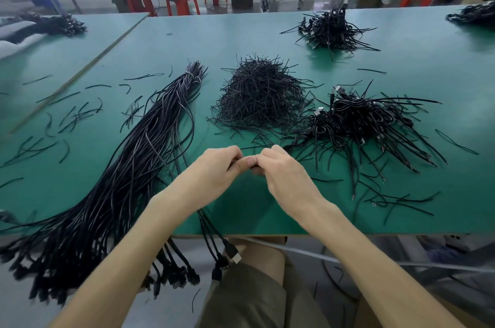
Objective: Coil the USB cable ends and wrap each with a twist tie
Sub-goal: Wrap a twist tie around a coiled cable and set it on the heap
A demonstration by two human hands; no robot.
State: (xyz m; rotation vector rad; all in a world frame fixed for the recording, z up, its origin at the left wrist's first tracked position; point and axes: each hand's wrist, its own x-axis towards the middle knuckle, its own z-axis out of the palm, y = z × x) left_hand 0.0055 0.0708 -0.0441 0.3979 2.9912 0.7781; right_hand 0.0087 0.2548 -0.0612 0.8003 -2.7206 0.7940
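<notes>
Far out at ten o'clock, a dark pile of cables (53, 23) sat at the back of the green worktop (401, 65). Nearer, at nine o'clock, loose twist ties (72, 116) lay scattered, most of them apart from one another.

Next came the big bundle of straight cables (128, 172). It was bound at its far end up at eleven o'clock and ran down to seven o'clock, where its plugs hung off the near edge.

In the centre, the left hand (214, 167) and right hand (284, 177) were together just above the worktop. Their thumbs touched and their fingers curled in, both pinching something short and black between them. The held cables (206, 226) trailed from under the left wrist over the edge, and their USB plugs (232, 252) dangled by the person's knee. I couldn't tell whether a tie was in that pinch too.

Dead ahead at twelve o'clock stood a bristling heap of twist ties (262, 97). Just beside it, at two o'clock, was a pile of coiled cables (359, 121) with tails fanning outward. Well behind that, at one o'clock, was a smaller coiled pile (334, 30). In the far right corner another dark pile (474, 14) ran past the edge of view.
</notes>
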